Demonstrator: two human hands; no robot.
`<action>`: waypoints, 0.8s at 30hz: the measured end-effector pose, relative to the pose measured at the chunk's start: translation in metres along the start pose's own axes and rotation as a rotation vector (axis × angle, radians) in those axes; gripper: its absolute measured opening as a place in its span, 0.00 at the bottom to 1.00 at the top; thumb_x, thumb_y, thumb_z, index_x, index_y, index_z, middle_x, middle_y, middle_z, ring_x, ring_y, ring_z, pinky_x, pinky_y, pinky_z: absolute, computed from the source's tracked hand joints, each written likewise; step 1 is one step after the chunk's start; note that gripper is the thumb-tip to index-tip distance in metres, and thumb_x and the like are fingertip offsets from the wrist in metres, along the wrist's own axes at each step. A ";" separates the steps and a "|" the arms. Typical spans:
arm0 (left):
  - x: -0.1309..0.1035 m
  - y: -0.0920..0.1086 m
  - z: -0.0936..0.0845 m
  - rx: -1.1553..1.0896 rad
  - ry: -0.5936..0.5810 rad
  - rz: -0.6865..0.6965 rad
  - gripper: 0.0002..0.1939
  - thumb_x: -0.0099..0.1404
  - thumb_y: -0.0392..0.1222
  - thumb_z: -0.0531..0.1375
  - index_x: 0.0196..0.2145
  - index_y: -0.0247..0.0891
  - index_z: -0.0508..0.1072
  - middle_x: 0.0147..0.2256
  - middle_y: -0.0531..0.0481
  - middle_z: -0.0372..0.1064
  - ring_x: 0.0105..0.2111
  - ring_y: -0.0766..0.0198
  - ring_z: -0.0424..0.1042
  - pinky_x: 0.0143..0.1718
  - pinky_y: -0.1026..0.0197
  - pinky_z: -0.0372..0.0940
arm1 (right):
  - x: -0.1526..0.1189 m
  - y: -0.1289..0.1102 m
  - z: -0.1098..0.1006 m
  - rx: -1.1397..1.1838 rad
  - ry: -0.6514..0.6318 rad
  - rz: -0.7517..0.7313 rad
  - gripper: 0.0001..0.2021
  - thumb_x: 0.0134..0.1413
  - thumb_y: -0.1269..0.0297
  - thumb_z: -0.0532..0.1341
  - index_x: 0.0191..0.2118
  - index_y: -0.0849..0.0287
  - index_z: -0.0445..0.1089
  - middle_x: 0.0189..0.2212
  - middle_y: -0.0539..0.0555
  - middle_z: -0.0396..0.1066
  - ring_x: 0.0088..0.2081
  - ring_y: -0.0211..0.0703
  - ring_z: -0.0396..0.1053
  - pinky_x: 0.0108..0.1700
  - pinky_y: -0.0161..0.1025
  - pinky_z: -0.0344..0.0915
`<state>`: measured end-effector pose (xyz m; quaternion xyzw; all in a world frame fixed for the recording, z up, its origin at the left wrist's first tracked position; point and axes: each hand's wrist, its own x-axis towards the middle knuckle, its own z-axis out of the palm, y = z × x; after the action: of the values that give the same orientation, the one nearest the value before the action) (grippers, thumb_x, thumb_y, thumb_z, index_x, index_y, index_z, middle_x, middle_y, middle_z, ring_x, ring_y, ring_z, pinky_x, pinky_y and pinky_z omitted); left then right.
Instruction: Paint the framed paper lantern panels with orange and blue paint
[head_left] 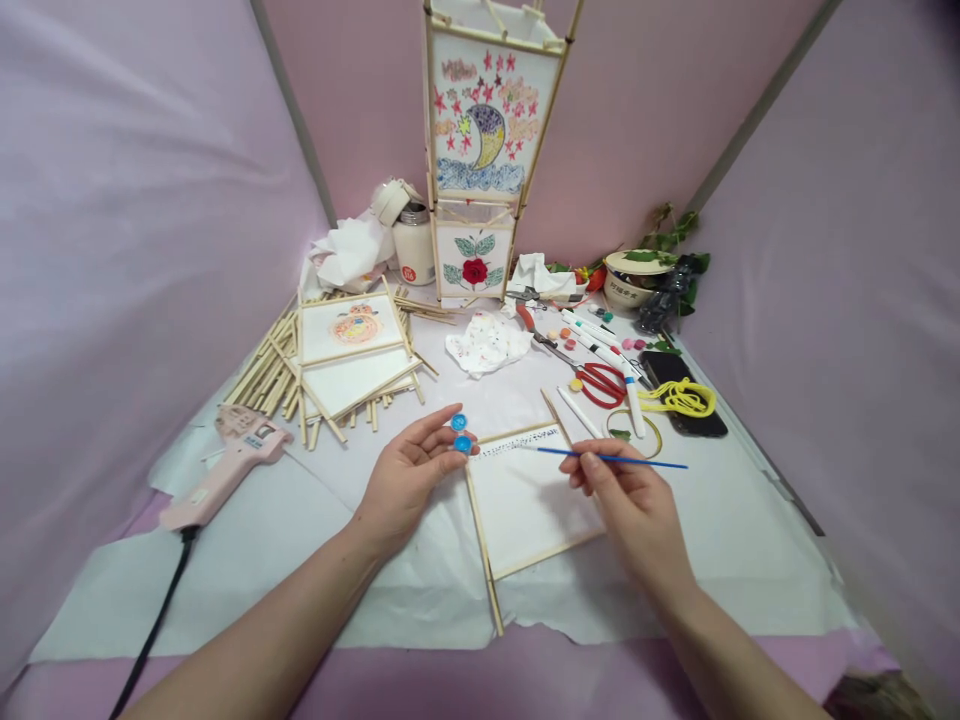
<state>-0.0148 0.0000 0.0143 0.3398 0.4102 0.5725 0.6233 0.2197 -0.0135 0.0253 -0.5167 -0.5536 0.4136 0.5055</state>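
A thin blue paintbrush (pixel 637 460) is pinched in my right hand (pixel 622 490), its tip over the top part of a white panel (pixel 532 510). Wooden sticks frame that panel, and a band of small dark dots (pixel 517 442) runs along its upper edge. My left hand (pixel 412 465) is closed on a small blue paint pot (pixel 463 444) at the panel's upper left corner. The pot's round blue lid (pixel 458 423) stands flipped up just above it. My right hand hides the panel's right side.
Behind stands a tall stick-framed lantern (pixel 487 110) with painted panels. At left are a pink glue gun (pixel 232 465), a pile of sticks (pixel 262 365) and a painted panel (pixel 352 327). To the right lie red scissors (pixel 602 385), markers (pixel 634 400), a phone (pixel 705 422) and yellow cord (pixel 686 397).
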 end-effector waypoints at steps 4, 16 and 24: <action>-0.001 0.000 0.001 -0.008 -0.004 -0.011 0.27 0.51 0.35 0.72 0.49 0.41 0.76 0.35 0.51 0.76 0.38 0.61 0.75 0.51 0.54 0.64 | -0.015 0.003 0.023 -0.201 -0.062 -0.179 0.08 0.63 0.61 0.56 0.38 0.57 0.70 0.32 0.53 0.75 0.31 0.39 0.72 0.36 0.37 0.69; 0.001 -0.001 -0.001 -0.015 -0.037 -0.020 0.25 0.52 0.35 0.72 0.49 0.43 0.76 0.34 0.52 0.76 0.38 0.63 0.76 0.47 0.60 0.64 | -0.017 0.010 0.037 -0.415 -0.199 -0.388 0.07 0.63 0.68 0.54 0.39 0.57 0.68 0.32 0.52 0.74 0.34 0.39 0.72 0.38 0.37 0.67; 0.001 0.000 -0.002 -0.019 -0.047 -0.016 0.25 0.52 0.35 0.72 0.49 0.44 0.76 0.34 0.53 0.76 0.38 0.63 0.76 0.46 0.60 0.64 | -0.017 0.014 0.039 -0.437 -0.226 -0.468 0.07 0.62 0.71 0.53 0.42 0.56 0.66 0.34 0.52 0.72 0.36 0.39 0.70 0.39 0.38 0.65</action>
<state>-0.0162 0.0006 0.0132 0.3439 0.3927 0.5632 0.6405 0.1828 -0.0265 0.0039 -0.4226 -0.7854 0.2125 0.3993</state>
